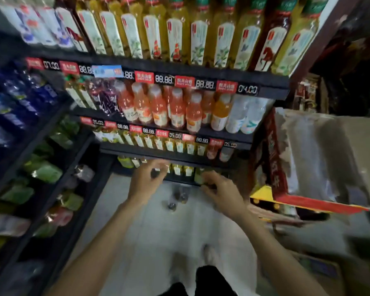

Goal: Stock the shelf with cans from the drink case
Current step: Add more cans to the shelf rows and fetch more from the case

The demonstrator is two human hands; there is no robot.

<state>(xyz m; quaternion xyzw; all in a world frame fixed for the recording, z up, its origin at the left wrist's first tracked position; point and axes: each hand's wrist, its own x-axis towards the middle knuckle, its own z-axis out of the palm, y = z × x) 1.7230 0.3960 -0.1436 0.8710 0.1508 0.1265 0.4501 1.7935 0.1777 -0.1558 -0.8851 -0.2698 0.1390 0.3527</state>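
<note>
Cans on the bottom shelf (179, 180) are where we are working: our left hand (144, 182) and right hand (220, 192) both reach low to its front edge, fingers curled, though blur hides whether either grips a can. The drink case (320, 154) stands open to our right (red sides, torn wrap). A few cans (177, 197) sit on the floor just below. We judge a placing step is in hand; next, reach right for more
</note>
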